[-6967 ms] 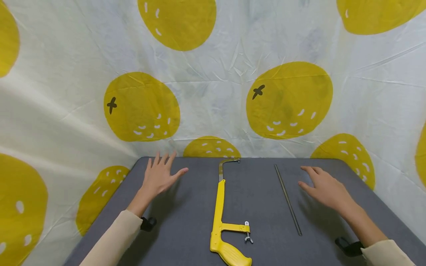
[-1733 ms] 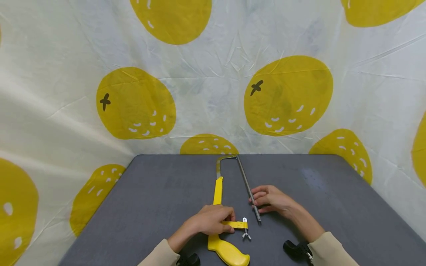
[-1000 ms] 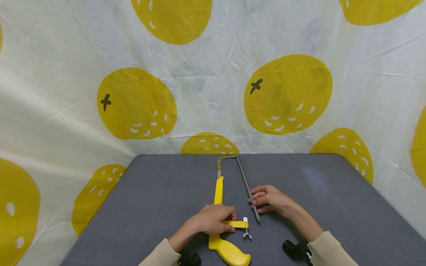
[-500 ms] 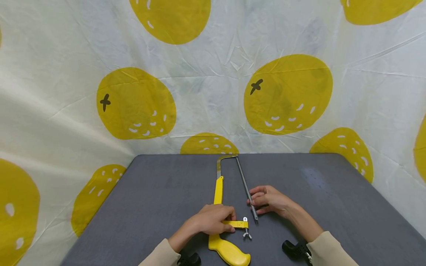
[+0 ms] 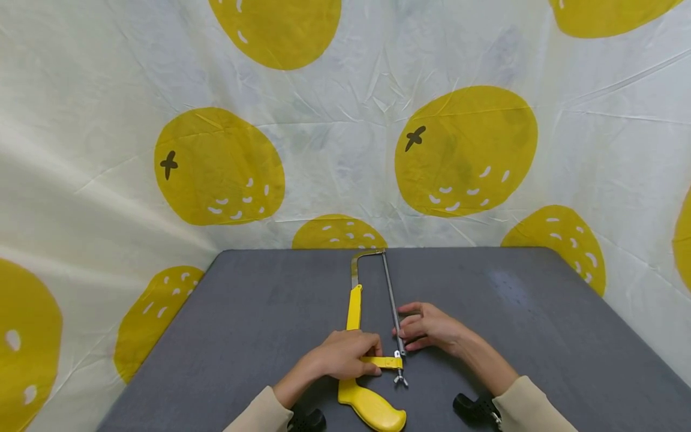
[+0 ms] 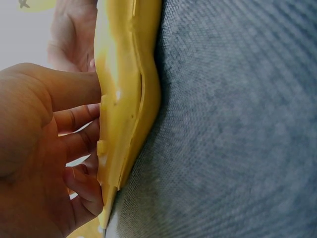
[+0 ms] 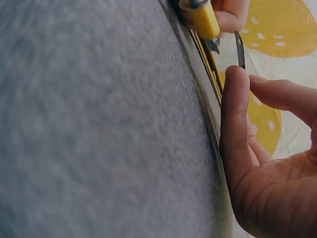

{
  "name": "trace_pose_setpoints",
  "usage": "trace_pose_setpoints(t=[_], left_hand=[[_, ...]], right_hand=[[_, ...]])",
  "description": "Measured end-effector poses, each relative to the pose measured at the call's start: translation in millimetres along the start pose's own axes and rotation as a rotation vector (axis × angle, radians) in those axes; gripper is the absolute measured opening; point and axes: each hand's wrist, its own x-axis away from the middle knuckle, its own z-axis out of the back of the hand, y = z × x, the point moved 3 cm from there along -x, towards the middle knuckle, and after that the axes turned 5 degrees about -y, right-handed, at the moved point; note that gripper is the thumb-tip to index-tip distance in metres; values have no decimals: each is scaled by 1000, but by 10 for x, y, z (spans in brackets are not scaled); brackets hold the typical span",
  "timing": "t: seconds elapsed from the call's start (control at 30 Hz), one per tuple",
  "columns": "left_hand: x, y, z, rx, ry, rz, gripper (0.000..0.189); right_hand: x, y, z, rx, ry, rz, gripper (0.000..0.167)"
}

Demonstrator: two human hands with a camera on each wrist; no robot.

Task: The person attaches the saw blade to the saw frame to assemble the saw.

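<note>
A hacksaw frame (image 5: 354,309) with a yellow handle (image 5: 373,409) lies on the table, its steel bow pointing away. My left hand (image 5: 341,355) grips it where the short yellow arm (image 5: 384,362) branches off; the left wrist view shows the fingers against the yellow body (image 6: 121,84). With thumb and fingertips, my right hand (image 5: 434,330) pinches the hacksaw blade (image 5: 390,285) near its near end. The blade's far end meets the bow's tip. Its holed near end (image 7: 240,47) sticks out past the fingertips, close to the arm's metal pin (image 7: 214,45). A wing nut (image 5: 400,379) hangs below the arm.
The dark grey table (image 5: 281,300) reaches back to a white cloth (image 5: 335,162) printed with yellow fruit. Black wrist cameras sit at both sleeves, the right one (image 5: 474,409) low beside the forearm.
Seven seconds ago both hands were apart from the frame and blade. Over the last second, my right hand moved the blade's near end left, toward the short arm's tip. My left hand stayed put.
</note>
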Motion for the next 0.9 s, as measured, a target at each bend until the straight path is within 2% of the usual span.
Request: trace_pose_setpoints(t=[0.33, 0.9], left_hand=[[-3, 0, 19, 15, -15, -1, 16], [-1, -6, 24, 14, -12, -7, 16]], right_hand=[[-8, 11, -80, 12, -36, 39, 79], [-22, 6, -98, 67, 32, 37, 73]])
